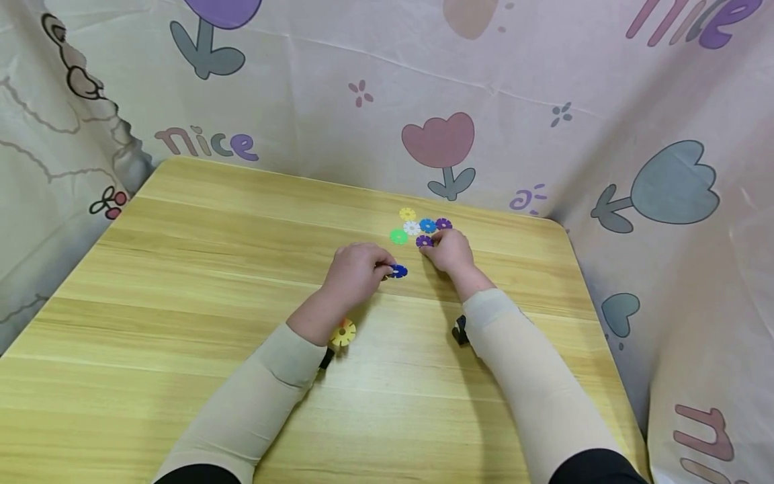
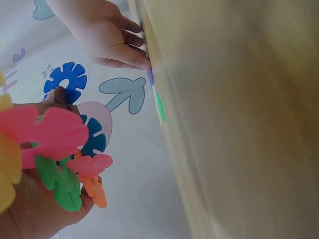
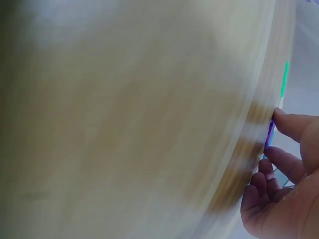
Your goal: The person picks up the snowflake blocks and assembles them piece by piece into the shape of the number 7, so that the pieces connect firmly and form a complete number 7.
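Note:
My left hand holds a string of linked plastic snowflake discs above the table. A blue snowflake disc stands out at the fingertips, and a yellow one hangs by the wrist. In the left wrist view, pink, green and orange discs hang by the palm, hiding part of it. Farther back, my right hand has thumb and index finger at opposite edges of a purple snowflake disc lying on the tabletop, pinching it.
Around the right fingertips lie loose discs: yellow, white, light green, blue and a second purple one. The wooden table ends just behind them at a patterned curtain, which also hangs along both sides.

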Motion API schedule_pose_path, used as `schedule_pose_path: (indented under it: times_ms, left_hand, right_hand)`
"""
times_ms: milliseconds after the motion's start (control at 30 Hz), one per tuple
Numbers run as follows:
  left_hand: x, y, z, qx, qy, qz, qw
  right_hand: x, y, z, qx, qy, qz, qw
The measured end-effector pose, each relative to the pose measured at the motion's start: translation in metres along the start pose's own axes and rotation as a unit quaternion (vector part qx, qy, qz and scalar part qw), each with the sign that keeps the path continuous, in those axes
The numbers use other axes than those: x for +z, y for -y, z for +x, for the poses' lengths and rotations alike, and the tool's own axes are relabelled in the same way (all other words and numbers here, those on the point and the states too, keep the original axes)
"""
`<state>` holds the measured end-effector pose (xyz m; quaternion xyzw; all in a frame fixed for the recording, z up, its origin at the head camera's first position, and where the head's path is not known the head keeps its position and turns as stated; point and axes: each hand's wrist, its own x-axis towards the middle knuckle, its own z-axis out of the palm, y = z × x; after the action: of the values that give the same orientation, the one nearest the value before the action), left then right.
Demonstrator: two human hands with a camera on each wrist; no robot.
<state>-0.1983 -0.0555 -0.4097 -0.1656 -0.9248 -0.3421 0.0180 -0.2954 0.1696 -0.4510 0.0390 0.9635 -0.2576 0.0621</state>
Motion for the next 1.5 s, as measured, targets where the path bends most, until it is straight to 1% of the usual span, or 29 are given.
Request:
schedule_pose_path:
  times_ms: [133, 300, 467, 600, 700, 800, 967, 1133, 1267, 1500]
  left_hand:
    - [0.0, 0.001, 0.0, -0.001, 0.0, -0.003, 1.0]
    - [0.0, 0.001, 0.0, 0.001, -0.001, -0.005, 1.0]
    - [-0.001, 0.002, 0.0, -0.003, 0.0, -0.005, 1.0]
    - [-0.001, 0.002, 0.0, -0.002, 0.002, -0.007, 1.0]
    - [-0.002, 0.0, 0.0, 0.0, 0.002, -0.008, 1.0]
    - [-0.003, -0.002, 0.0, 0.001, 0.0, -0.008, 1.0]
    - [-0.004, -0.004, 0.001, 0.001, -0.006, -0.007, 1.0]
    - [-0.004, -0.005, 0.001, -0.001, -0.003, -0.003, 1.0]
    - [-0.004, -0.005, 0.001, -0.003, -0.003, 0.001, 1.0]
    - [-0.005, -0.005, 0.0, -0.003, -0.008, 0.003, 1.0]
  right_hand:
    - [0.0, -0.001, 0.001, 0.005, -0.001, 0.022, 1.0]
    - [-0.002, -0.005, 0.001, 0.029, -0.014, 0.09, 0.995]
    - [-0.002, -0.008, 0.003, 0.05, -0.038, 0.155, 0.986]
    - [-0.004, -0.011, 0.0, 0.062, -0.056, 0.213, 0.973]
    - [-0.007, -0.015, -0.003, 0.061, -0.062, 0.254, 0.963]
    - [-0.009, -0.018, -0.008, 0.055, -0.062, 0.27, 0.959]
    - [-0.013, -0.019, -0.02, 0.034, -0.061, 0.288, 0.955]
    - [-0.021, -0.015, -0.039, 0.017, -0.049, 0.321, 0.946]
    - [-0.026, -0.015, -0.056, 0.008, -0.036, 0.35, 0.936]
    - [-0.027, -0.016, -0.078, -0.012, -0.016, 0.404, 0.915]
